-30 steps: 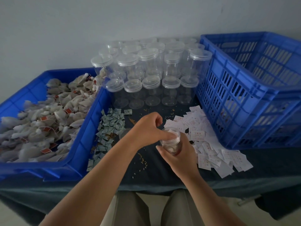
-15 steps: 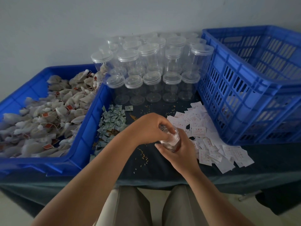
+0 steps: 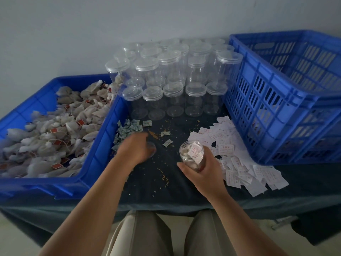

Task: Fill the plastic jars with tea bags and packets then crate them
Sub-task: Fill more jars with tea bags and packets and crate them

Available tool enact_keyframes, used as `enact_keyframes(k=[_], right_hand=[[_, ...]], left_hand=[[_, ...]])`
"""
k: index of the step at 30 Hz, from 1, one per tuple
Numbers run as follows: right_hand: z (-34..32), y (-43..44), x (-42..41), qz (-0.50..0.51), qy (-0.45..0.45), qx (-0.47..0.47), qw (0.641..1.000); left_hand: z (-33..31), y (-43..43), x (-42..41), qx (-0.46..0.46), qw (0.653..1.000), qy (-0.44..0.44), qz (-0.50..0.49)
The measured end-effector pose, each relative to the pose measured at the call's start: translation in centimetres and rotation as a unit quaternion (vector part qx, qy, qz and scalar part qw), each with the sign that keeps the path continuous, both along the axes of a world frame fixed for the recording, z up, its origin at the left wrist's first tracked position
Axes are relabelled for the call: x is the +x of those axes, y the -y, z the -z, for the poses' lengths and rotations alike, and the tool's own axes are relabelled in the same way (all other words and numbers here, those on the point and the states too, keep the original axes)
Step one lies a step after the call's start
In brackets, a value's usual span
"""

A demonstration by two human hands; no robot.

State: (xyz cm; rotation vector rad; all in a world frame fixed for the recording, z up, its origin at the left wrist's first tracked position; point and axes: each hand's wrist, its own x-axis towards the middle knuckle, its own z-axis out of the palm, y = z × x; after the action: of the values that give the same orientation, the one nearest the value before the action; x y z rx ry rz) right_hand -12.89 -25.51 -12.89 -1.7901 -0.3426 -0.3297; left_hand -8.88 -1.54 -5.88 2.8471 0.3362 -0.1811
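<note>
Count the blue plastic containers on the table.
2: a shallow bin holding tea bags at the left, and a tall slatted crate at the right. No others show; none seems hidden.

Tray (image 3: pixel 105 137) and slotted crate (image 3: pixel 276 100): bright blue. Tea bags (image 3: pixel 55 130) off-white with red tags; paper slips (image 3: pixel 239 170) white, red print. Jars (image 3: pixel 173 71) clear; tablecloth (image 3: pixel 166 191) dark navy.

Clear plastic jar (image 3: pixel 191 156) is gleaming glossy; blue crate (image 3: pixel 273 100) is showing smooth moulded plastic, duller sheen. Table cover (image 3: pixel 166 191) is reading matt dark cloth (grain-flecked); slips (image 3: pixel 239 174) are looking papery.
</note>
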Motion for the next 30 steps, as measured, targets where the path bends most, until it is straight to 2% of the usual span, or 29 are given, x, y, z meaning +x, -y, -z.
enact_keyframes(k=[2,4,6,8,9,10,12,13,14,15,16,19,21,23,24,27,28,30], right_hand=[[0.1,0.0,0.1,-0.001,0.001,-0.004,1.0],[0.1,0.0,0.1,-0.004,0.004,-0.012,1.0],[0.2,0.0,0.2,-0.01,0.006,-0.025,1.0],[0.2,-0.1,0.2,-0.023,0.007,-0.044,0.999],[0.2,-0.1,0.3,-0.033,0.007,-0.053,0.998],[0.3,-0.2,0.3,-0.041,0.009,-0.06,0.997],[0.5,-0.2,0.3,-0.052,0.014,-0.07,0.996],[0.6,-0.2,0.4,-0.058,0.015,-0.072,0.996],[0.7,-0.2,0.4,-0.062,0.015,-0.072,0.995],[0.7,-0.2,0.4,-0.066,0.015,-0.07,0.995],[0.8,-0.2,0.4,-0.067,0.015,-0.069,0.995],[1.0,0.0,0.4,-0.069,0.024,-0.065,0.995],[1.1,-0.1,0.5,-0.075,0.037,-0.066,0.994],[1.1,-0.2,0.5,-0.077,0.049,-0.077,0.993],[1.2,-0.2,0.5,-0.077,0.052,-0.083,0.992],[1.6,-0.1,0.7,-0.067,0.035,-0.1,0.992],[1.6,-0.1,0.7,-0.065,0.027,-0.113,0.991],[1.7,-0.4,0.9,-0.062,0.025,-0.148,0.987]], left_hand=[[1.7,-0.1,-0.3,0.055,0.998,-0.02,0.01],[2.9,-0.1,-0.7,0.073,0.996,0.043,0.027],[3.1,0.2,-1.1,0.008,0.994,0.106,0.013],[2.4,0.9,-1.5,-0.15,0.979,0.136,-0.008],[1.9,1.4,-1.7,-0.26,0.956,0.138,-0.02],[1.4,2.2,-1.9,-0.383,0.913,0.136,-0.039],[0.2,3.7,-2.4,-0.6,0.787,0.117,-0.083],[-0.4,4.3,-2.7,-0.661,0.736,0.119,-0.088],[-0.7,4.8,-3.1,-0.687,0.711,0.124,-0.083],[-0.9,5.2,-3.4,-0.687,0.711,0.13,-0.07],[-1.0,5.6,-3.7,-0.659,0.737,0.139,-0.051],[-0.4,6.5,-4.1,-0.496,0.852,0.165,0.026],[-0.1,7.0,-4.2,-0.39,0.896,0.207,0.052],[-0.3,7.1,-4.5,-0.325,0.912,0.239,0.078],[-0.6,7.1,-4.7,-0.324,0.913,0.228,0.096],[-1.0,8.1,-5.4,-0.374,0.913,0.119,0.115],[-1.0,8.7,-5.5,-0.359,0.921,0.1,0.113],[-0.5,10.2,-5.8,-0.271,0.95,0.107,0.112]])
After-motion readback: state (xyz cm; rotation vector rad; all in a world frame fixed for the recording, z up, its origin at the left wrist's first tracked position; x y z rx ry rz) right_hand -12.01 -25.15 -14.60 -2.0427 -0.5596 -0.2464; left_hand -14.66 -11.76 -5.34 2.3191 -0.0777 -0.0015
